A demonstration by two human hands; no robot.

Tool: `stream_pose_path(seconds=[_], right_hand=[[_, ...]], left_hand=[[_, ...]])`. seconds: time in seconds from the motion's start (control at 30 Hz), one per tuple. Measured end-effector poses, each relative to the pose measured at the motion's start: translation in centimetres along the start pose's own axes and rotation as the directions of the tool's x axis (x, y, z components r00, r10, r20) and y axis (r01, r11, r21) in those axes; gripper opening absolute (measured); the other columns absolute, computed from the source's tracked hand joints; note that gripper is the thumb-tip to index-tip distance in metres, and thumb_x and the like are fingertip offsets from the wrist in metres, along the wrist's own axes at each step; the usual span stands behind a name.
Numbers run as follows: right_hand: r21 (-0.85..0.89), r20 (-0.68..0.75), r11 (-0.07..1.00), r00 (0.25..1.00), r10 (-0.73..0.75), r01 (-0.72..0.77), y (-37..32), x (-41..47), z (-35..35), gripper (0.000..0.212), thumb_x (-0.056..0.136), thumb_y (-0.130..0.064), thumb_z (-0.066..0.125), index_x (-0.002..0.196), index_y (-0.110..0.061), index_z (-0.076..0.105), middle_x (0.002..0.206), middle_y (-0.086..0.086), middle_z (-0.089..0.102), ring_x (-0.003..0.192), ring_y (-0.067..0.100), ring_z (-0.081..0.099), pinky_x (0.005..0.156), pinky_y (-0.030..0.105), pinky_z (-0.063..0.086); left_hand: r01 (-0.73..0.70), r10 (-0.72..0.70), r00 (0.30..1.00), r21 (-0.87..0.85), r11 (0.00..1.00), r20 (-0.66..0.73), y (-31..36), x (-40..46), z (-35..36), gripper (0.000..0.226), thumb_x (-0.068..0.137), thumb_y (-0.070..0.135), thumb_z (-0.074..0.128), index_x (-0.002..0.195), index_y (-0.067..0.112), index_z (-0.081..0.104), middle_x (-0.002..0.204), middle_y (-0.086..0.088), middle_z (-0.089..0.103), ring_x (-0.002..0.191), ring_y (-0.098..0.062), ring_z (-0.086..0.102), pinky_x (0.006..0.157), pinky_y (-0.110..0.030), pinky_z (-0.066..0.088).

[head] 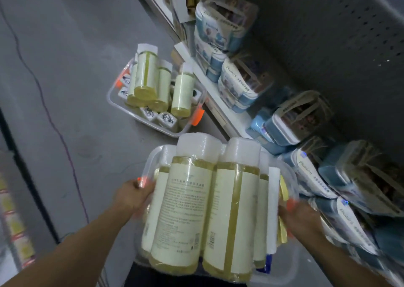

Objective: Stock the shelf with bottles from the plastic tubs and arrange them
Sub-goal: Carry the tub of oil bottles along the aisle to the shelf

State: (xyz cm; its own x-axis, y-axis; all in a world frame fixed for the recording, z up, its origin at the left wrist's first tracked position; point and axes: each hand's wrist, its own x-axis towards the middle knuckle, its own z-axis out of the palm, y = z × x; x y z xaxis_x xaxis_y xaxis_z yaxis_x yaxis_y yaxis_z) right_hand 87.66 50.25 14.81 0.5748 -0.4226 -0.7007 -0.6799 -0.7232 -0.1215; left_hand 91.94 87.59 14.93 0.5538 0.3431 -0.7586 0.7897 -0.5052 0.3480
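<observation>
I carry a clear plastic tub (pixel 291 178) in front of me, off the floor. It is full of tall bottles of yellow liquid (pixel 181 212) with white caps and cream labels, lying against one another. My left hand (pixel 133 196) grips the tub's left end by its orange latch. My right hand (pixel 300 217) grips the right end beside the other orange latch. A second clear tub (pixel 113 99) stands on the grey floor further ahead, holding more such bottles (pixel 145 76) and small white-capped items.
A white shelf (pixel 220 103) runs along the right, packed with blue and white wrapped packs (pixel 238 83) against a grey perforated back panel. More shelving with goods shows at the far left edge. Grey floor lies between the two.
</observation>
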Motion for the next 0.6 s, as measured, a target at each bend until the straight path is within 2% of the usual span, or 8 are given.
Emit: stream_pose_path(seconds=[0.07,0.13,0.2,0.27,0.33,0.37,0.47,0.6], right_hand=[[0.003,0.008,1.0,1.0,0.026,-0.026,0.2,0.8,1.0,0.033,0.093,-0.042,0.052,0.08,-0.012,0.056,0.089,0.006,0.06,0.086,0.027,0.06,0.071,0.029,0.042],[0.053,-0.006,0.996,0.998,0.066,-0.065,0.3,1.5,2.1,0.033,0.092,-0.038,0.054,0.072,-0.012,0.056,0.075,0.004,0.059,0.073,0.023,0.055,0.061,0.027,0.041],[0.092,-0.026,0.989,0.993,0.118,-0.115,0.3,2.2,3.2,0.034,0.091,-0.037,0.058,0.065,-0.015,0.052,0.064,0.0,0.052,0.068,0.023,0.054,0.054,0.026,0.038],[0.15,-0.021,0.974,0.984,0.177,-0.172,0.3,2.9,4.4,0.025,0.09,-0.027,0.059,0.07,-0.013,0.055,0.07,0.006,0.057,0.077,0.031,0.06,0.063,0.032,0.045],[0.189,-0.035,0.961,0.977,0.212,-0.202,0.6,3.6,5.7,0.016,0.089,-0.021,0.059,0.085,-0.006,0.063,0.083,0.014,0.063,0.086,0.035,0.062,0.073,0.036,0.047],[0.207,-0.035,0.953,0.972,0.232,-0.22,0.8,4.0,6.5,0.018,0.089,-0.021,0.059,0.087,-0.004,0.064,0.082,0.014,0.063,0.083,0.034,0.062,0.07,0.035,0.047],[0.288,-0.023,0.904,0.942,0.336,-0.315,1.2,4.8,8.6,0.03,0.087,-0.034,0.063,0.075,-0.007,0.06,0.068,0.005,0.057,0.063,0.021,0.055,0.055,0.027,0.039],[0.398,-0.038,0.84,0.908,0.417,-0.369,1.7,6.2,10.8,0.036,0.085,-0.04,0.065,0.074,-0.006,0.061,0.073,0.011,0.062,0.07,0.026,0.057,0.061,0.028,0.039]], left_hand=[[-0.046,0.045,0.999,0.02,0.999,0.021,1.0,2.0,0.4,0.037,0.087,0.045,0.063,0.073,0.011,0.063,0.064,-0.007,0.063,0.056,-0.02,0.057,0.051,-0.024,0.043],[-0.073,0.07,0.997,0.063,0.995,0.038,2.2,3.9,0.8,0.035,0.088,0.043,0.063,0.073,0.011,0.062,0.061,-0.003,0.06,0.054,-0.015,0.053,0.05,-0.024,0.04],[-0.104,0.097,0.993,0.102,0.989,0.07,3.2,6.3,1.4,0.035,0.087,0.044,0.063,0.078,0.01,0.063,0.062,-0.002,0.06,0.054,-0.014,0.053,0.049,-0.023,0.037],[-0.116,0.1,0.99,0.167,0.979,0.099,4.1,8.5,1.9,0.038,0.086,0.049,0.063,0.079,0.011,0.063,0.065,-0.001,0.061,0.058,-0.016,0.055,0.053,-0.025,0.04],[-0.142,0.114,0.985,0.23,0.963,0.129,5.0,10.8,2.6,0.045,0.08,0.058,0.066,0.074,0.014,0.06,0.067,-0.003,0.062,0.062,-0.021,0.058,0.061,-0.029,0.045],[-0.159,0.125,0.982,0.256,0.953,0.143,5.5,11.9,3.0,0.046,0.077,0.06,0.067,0.074,0.014,0.059,0.069,-0.004,0.062,0.064,-0.023,0.059,0.065,-0.031,0.047],[-0.223,0.168,0.968,0.339,0.914,0.186,7.0,14.6,4.4,0.043,0.084,0.057,0.061,0.076,0.014,0.059,0.071,-0.006,0.064,0.068,-0.027,0.061,0.07,-0.033,0.05],[-0.294,0.215,0.948,0.387,0.874,0.233,8.6,17.5,6.4,0.049,0.086,0.057,0.056,0.08,0.009,0.064,0.072,-0.012,0.067,0.07,-0.03,0.064,0.068,-0.034,0.049]])
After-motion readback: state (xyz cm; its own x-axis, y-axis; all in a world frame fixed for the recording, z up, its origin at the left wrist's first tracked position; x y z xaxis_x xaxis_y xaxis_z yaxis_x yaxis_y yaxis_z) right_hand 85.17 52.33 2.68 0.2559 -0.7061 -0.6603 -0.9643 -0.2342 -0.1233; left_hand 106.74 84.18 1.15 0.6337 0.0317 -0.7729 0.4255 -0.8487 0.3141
